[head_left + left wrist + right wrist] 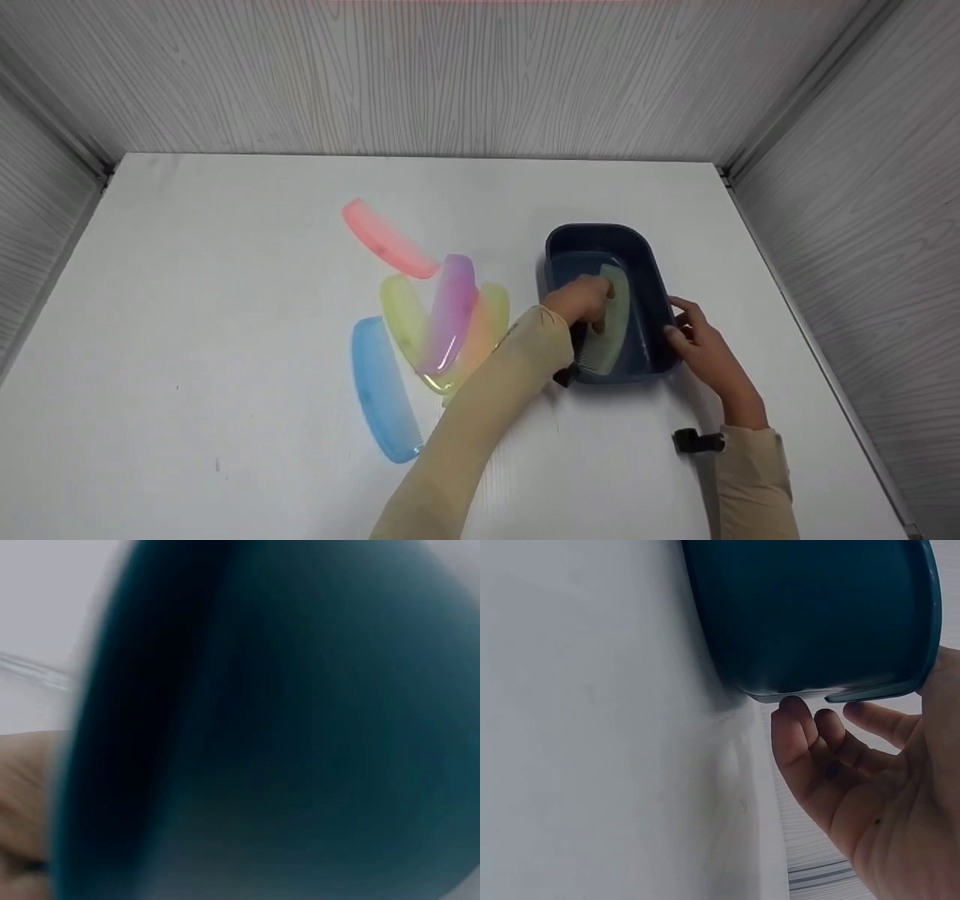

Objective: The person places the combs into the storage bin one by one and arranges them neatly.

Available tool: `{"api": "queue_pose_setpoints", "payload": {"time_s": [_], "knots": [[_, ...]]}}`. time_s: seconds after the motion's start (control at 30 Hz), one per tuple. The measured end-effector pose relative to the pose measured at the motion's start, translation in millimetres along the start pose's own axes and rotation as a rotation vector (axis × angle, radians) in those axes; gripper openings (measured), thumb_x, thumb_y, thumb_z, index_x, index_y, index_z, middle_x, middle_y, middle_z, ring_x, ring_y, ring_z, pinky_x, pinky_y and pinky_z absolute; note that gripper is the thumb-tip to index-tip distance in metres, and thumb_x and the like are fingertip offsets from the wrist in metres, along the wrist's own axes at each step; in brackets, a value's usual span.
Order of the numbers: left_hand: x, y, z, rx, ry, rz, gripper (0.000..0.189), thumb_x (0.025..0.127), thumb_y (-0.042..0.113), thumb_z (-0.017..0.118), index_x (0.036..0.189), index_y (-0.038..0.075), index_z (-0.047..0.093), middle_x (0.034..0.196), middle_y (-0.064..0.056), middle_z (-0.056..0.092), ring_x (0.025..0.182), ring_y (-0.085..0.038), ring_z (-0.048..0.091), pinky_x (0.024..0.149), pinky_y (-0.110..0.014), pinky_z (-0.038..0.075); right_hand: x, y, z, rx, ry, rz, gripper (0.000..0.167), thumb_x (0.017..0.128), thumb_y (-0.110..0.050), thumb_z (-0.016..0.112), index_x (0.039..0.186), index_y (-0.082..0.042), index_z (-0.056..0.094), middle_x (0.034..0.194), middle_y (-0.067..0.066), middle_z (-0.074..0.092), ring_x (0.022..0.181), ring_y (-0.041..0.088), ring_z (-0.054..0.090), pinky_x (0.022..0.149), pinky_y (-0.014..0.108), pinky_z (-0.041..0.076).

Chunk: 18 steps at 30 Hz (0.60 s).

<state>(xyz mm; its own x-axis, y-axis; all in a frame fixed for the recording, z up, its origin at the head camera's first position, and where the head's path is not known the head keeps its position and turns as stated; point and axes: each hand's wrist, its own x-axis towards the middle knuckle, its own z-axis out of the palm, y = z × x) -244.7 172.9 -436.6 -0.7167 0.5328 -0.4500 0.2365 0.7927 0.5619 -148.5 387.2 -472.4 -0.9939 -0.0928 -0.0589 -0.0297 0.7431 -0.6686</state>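
Note:
A dark blue plastic box stands on the white table at the right. My left hand reaches over its left wall, fingers bent at a pale green comb inside, and appears to hold it; the fingertips are partly hidden. In the left wrist view, the box wall is blurred and fills most of the picture. My right hand grips the box's right wall, thumb over the rim and fingers outside. In the right wrist view those fingers are bent below the box's outer side.
Left of the box lie a purple comb, a yellow-green comb and an orange-yellow comb, overlapping. A pink comb is behind them, a blue comb nearer the front. Wood-grain panels enclose the table.

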Motion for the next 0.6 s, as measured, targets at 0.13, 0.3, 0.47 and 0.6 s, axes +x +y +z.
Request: {"api": "queue_pose_setpoints", "payload": {"time_s": [0.13, 0.3, 0.47, 0.6], "knots": [[0.6, -1.3, 1.6, -0.004, 0.000, 0.002, 0.067, 0.082, 0.008, 0.075, 0.142, 0.021, 0.048, 0.148, -0.001, 0.045, 0.125, -0.011, 0.048, 0.097, -0.029, 0.047, -0.5, 0, 1, 0.022, 0.012, -0.005, 0.048, 0.101, -0.015, 0.043, 0.147, -0.009, 0.030, 0.106, 0.017, 0.052, 0.078, 0.006, 0.052, 0.066, 0.023, 0.042], [0.9, -2.6, 5.7, 0.022, 0.022, 0.018, 0.064, 0.083, 0.006, 0.072, 0.141, 0.022, 0.048, 0.144, 0.001, 0.050, 0.115, -0.011, 0.052, 0.095, -0.029, 0.047, -0.8, -2, 1, 0.035, 0.004, -0.004, 0.049, 0.101, -0.016, 0.044, 0.147, -0.008, 0.030, 0.109, 0.019, 0.053, 0.077, 0.004, 0.051, 0.066, 0.023, 0.043], [3.8, -4.7, 9.5, 0.060, 0.064, 0.029, 0.067, 0.079, 0.010, 0.077, 0.138, 0.026, 0.049, 0.141, 0.000, 0.052, 0.121, -0.014, 0.052, 0.100, -0.033, 0.045, 0.4, 0, 1, 0.025, 0.005, 0.003, 0.049, 0.101, -0.017, 0.043, 0.147, -0.009, 0.031, 0.109, 0.019, 0.054, 0.077, 0.005, 0.050, 0.067, 0.023, 0.043], [8.1, -5.4, 12.3, 0.069, 0.096, 0.055, 0.067, 0.076, 0.014, 0.080, 0.136, 0.023, 0.050, 0.137, -0.002, 0.056, 0.116, -0.016, 0.054, 0.101, -0.035, 0.045, -0.3, 0, 1, 0.024, 0.018, 0.003, 0.048, 0.100, -0.016, 0.043, 0.146, -0.008, 0.033, 0.109, 0.018, 0.054, 0.077, 0.005, 0.050, 0.067, 0.023, 0.042]]}}
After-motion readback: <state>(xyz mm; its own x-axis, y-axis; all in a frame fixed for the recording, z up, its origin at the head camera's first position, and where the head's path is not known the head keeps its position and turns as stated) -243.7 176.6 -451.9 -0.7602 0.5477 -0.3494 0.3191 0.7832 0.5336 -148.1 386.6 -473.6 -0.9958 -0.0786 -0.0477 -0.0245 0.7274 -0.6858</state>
